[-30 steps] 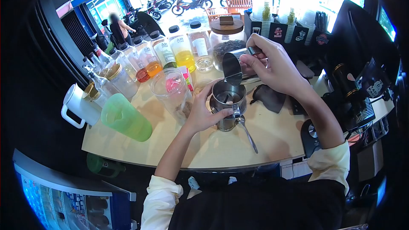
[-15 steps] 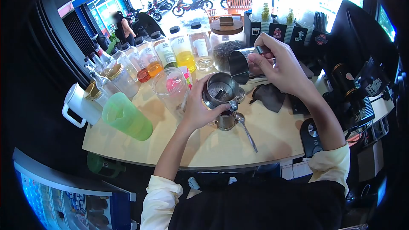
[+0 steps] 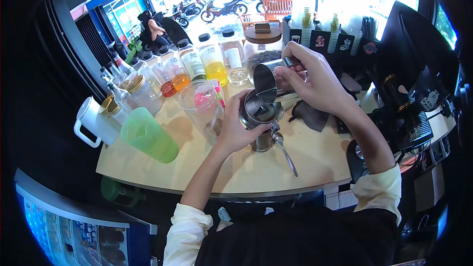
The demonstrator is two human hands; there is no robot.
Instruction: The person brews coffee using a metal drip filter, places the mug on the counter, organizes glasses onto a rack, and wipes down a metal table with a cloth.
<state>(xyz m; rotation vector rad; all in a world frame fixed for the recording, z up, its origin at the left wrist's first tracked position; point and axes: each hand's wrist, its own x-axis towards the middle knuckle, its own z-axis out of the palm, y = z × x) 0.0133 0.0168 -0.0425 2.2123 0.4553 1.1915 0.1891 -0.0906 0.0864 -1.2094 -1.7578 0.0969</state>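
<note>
My left hand (image 3: 236,128) is wrapped around a metal coffee dripper (image 3: 261,113) with a perforated disc inside, above a small metal cup (image 3: 262,144). In my right hand (image 3: 315,79) is a steel pitcher (image 3: 266,83), gripped by its handle and tipped so its mouth faces the dripper. The pitcher's rim hangs over the dripper's far edge. Whether any liquid flows I cannot tell. Beside the small cup lies a metal spoon (image 3: 286,153), and right of it a dark cloth (image 3: 311,114). A clear plastic jar (image 3: 199,111) stands just left of my left hand.
A green pitcher (image 3: 149,135) and a white jug (image 3: 93,120) stand at the left of the wooden counter (image 3: 221,180). Several bottles, including one with yellow liquid (image 3: 215,69), line the back beside a wooden-lidded jar (image 3: 263,47). Coffee equipment (image 3: 399,98) stands right.
My right hand has brought the steel pitcher left and slightly down, closer over the dripper. My left hand has shifted a little right, tilting the dripper slightly. A person outside has moved.
</note>
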